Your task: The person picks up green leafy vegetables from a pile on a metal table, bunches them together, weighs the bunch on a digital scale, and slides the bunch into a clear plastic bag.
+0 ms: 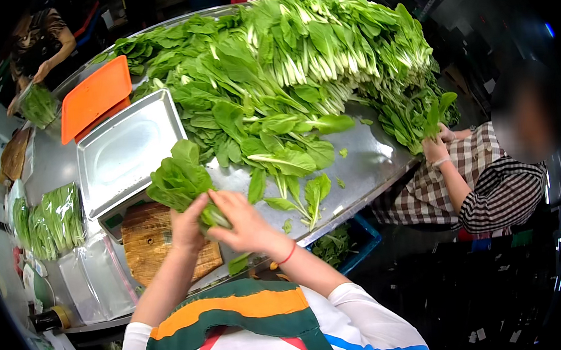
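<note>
A bunch of leafy greens is held between my two hands over the near edge of the metal table. My left hand grips it from the left side. Around the pale stem ends on the right, my right hand closes with thumb and fingers. Below them lies a worn wooden chopping board, partly covered by my left forearm. Just beyond my hands, a shallow metal tray rests on a scale-like base. Loose leafy greens are scattered right of my hands.
A large heap of greens covers the far side. Orange trays, bagged greens and clear plastic bags are at left. A blue crate stands below the edge. Co-workers handle greens at right and far left.
</note>
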{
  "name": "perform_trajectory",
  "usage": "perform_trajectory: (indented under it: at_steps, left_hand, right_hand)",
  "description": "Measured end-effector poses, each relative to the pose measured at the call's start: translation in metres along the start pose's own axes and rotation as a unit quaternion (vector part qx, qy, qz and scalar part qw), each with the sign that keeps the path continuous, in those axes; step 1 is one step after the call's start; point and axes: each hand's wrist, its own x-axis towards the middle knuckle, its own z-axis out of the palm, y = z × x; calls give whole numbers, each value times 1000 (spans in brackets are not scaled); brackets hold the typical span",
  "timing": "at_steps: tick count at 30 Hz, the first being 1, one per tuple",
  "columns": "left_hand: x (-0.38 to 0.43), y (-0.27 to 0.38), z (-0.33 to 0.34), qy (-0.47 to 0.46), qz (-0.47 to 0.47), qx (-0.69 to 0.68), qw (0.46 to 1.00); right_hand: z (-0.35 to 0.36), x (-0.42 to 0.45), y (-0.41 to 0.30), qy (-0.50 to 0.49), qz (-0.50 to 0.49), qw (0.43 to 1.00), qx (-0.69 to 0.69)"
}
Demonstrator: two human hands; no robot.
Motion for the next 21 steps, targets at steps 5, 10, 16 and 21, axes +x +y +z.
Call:
perform_trajectory:
  at_steps: [5, 10, 16, 21]
  left_hand:
    - [58, 86, -29, 6, -12, 17, 1000]
    - [147, 115, -106, 91, 63, 271, 956]
    - [164, 84, -113, 295, 99, 610, 728]
    - [165, 80, -117, 304, 164, 564, 750]
  right_hand:
    - [-25, 25, 96, 79, 93, 967, -223]
    - [-17, 34, 126, -84, 23, 901, -425]
    - [-64, 93, 38, 25, 37, 903, -428]
    - [5, 153, 6, 180, -246, 928, -215]
